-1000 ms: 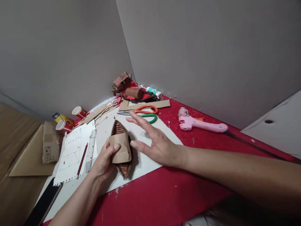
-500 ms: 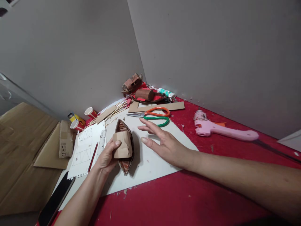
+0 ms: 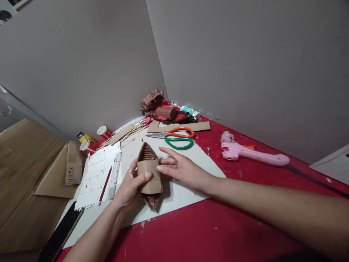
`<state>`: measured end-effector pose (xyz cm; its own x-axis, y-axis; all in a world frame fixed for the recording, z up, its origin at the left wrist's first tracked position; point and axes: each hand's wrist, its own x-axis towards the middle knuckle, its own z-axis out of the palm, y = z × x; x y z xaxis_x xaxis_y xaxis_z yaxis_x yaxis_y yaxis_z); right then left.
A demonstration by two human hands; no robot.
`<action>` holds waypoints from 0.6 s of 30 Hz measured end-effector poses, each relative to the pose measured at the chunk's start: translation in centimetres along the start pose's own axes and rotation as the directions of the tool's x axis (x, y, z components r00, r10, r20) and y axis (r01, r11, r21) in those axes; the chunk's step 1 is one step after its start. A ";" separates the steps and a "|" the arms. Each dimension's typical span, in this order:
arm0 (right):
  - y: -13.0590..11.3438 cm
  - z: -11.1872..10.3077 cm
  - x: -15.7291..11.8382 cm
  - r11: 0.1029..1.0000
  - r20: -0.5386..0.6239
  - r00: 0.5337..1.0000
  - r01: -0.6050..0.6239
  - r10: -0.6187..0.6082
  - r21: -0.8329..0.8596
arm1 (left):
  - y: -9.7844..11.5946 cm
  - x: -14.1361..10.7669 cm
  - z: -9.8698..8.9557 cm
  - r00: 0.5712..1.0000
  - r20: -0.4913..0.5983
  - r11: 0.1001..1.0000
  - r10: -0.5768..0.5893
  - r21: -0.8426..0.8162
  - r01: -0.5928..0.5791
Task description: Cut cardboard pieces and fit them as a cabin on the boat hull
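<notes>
A small brown model boat [image 3: 147,152] with pointed ends and ribbed insides is tilted up over the white board. Across its middle lies a bent piece of cardboard [image 3: 151,186]. My left hand [image 3: 130,187] grips the boat from the left, its thumb pressing on the cardboard and its fingers partly hidden behind the hull. On the other side, my right hand [image 3: 185,168] has its fingers apart. Its thumb tip reaches the cardboard's right edge; whether it presses there I cannot tell. Scissors [image 3: 178,137] with orange and green handles lie beyond the right hand.
A pink glue gun [image 3: 253,153] lies on the red tabletop at right. Finished model boats [image 3: 166,113] stand at the back. Thin sticks [image 3: 133,130], paper cups [image 3: 88,146], a drawing [image 3: 94,174], pencil [image 3: 105,185], ruler [image 3: 114,176], phone [image 3: 61,233] and cardboard box [image 3: 27,182] are left.
My right hand has come in from the right to the cardboard's edge. The boat has turned to face me more squarely, with my left thumb further onto the cardboard. The view has shifted slightly.
</notes>
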<state>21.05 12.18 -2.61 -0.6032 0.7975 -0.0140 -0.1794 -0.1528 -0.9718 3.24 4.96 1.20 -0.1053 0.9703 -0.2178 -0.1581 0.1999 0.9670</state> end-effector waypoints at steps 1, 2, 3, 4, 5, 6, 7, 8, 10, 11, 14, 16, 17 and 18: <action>0.0 0.0 0.1 1.000 -0.003 1.000 -0.006 0.006 0.014 | 0.0 -0.1 0.1 1.000 0.003 1.000 0.000 0.003 0.000; 0.0 0.0 0.1 0.999 -0.003 1.000 -0.017 0.017 0.031 | -0.1 -0.1 0.1 1.000 0.003 1.000 0.000 0.005 0.000; 0.0 0.0 0.1 0.998 0.001 0.999 -0.032 0.032 0.049 | -0.1 -0.2 0.2 1.000 0.002 1.000 0.000 0.008 0.000; 0.0 0.0 0.1 0.996 0.009 0.999 -0.052 0.051 0.068 | -0.1 -0.2 0.2 1.000 -0.002 1.000 0.001 0.010 -0.001; -0.1 0.0 0.1 0.994 0.016 0.997 -0.070 0.069 0.086 | -0.1 -0.3 0.3 1.000 -0.009 1.000 0.000 0.011 0.000; -0.2 0.0 0.0 0.991 0.022 0.996 -0.086 0.084 0.101 | -0.1 -0.3 0.3 1.000 -0.015 1.000 -0.005 0.011 0.005; -0.3 0.1 0.0 0.989 0.025 0.995 -0.098 0.096 0.113 | -0.1 -0.3 0.3 1.000 -0.019 1.000 -0.010 0.009 0.010; -0.4 0.1 -0.1 0.987 0.026 0.994 -0.107 0.105 0.122 | -0.1 -0.3 0.4 1.000 -0.020 1.000 -0.018 0.006 0.018; -0.6 0.2 -0.1 0.984 0.032 0.993 -0.120 0.117 0.131 | -0.1 -0.2 0.4 0.999 -0.015 0.999 -0.037 -0.004 0.037; -0.6 0.3 -0.2 0.983 0.041 0.992 -0.126 0.122 0.131 | -0.1 -0.2 0.4 0.999 -0.010 0.999 -0.046 -0.008 0.046; -0.8 0.3 -0.2 0.980 0.072 0.988 -0.143 0.134 0.135 | -0.2 0.0 0.3 0.998 0.003 0.998 -0.065 -0.015 0.065; -0.9 0.2 -0.1 0.978 0.075 0.986 -0.161 0.152 0.135 | -0.3 0.1 0.2 0.997 0.017 0.997 -0.073 -0.018 0.073; -0.9 0.2 -0.1 0.976 0.075 0.984 -0.172 0.163 0.134 | -0.3 0.1 0.1 0.997 0.026 0.997 -0.078 -0.023 0.079; -1.0 0.1 -0.1 0.974 0.076 0.981 -0.185 0.176 0.132 | -0.3 0.2 0.1 0.996 0.037 0.996 -0.086 -0.028 0.087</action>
<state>21.23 12.16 -1.63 -0.6829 0.7112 -0.1667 -0.1660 -0.3734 -0.9127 3.33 5.07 0.91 -0.0551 0.9539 -0.2950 -0.1941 0.2796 0.9403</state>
